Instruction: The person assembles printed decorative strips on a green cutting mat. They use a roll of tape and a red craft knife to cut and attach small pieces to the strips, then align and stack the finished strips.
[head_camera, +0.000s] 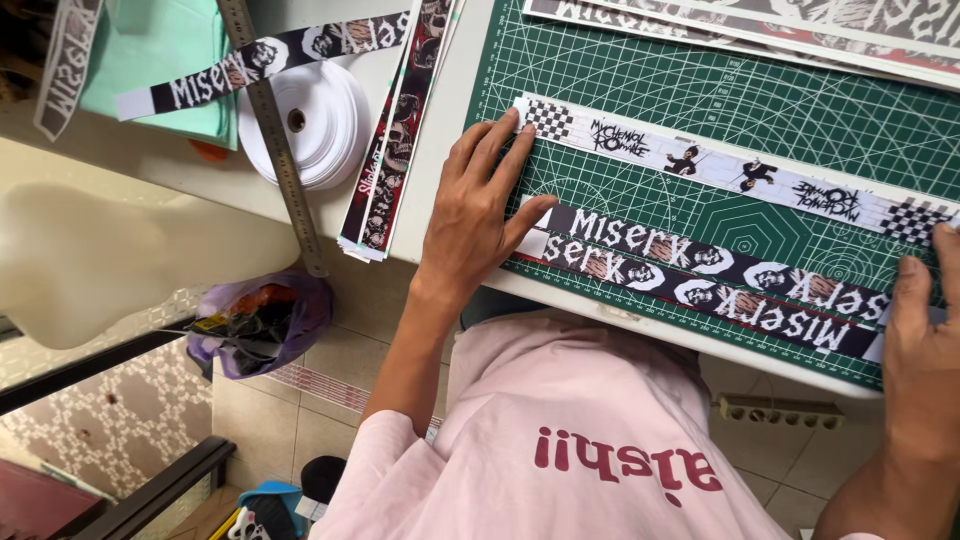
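Note:
A green cutting mat (700, 100) lies on a white table. Three printed fabric strips lie across it: a white strip with checkered ends (720, 172) and, nearer me, two black strips with white lettering (700, 262). My left hand (475, 205) rests flat with spread fingers on the left ends of the strips, index finger on the white strip's checkered end and thumb on the upper black strip. My right hand (922, 330) presses down on the right ends of the strips at the mat's right edge. Neither hand grips anything.
A white ribbon roll (305, 125), a metal ruler (275, 140) and a stack of dark printed strips (392, 150) lie left of the mat. More printed strips (800, 30) cross the mat's far edge. A purple plastic bag (262, 322) hangs below the table, and a power strip (780, 410) lies on the floor.

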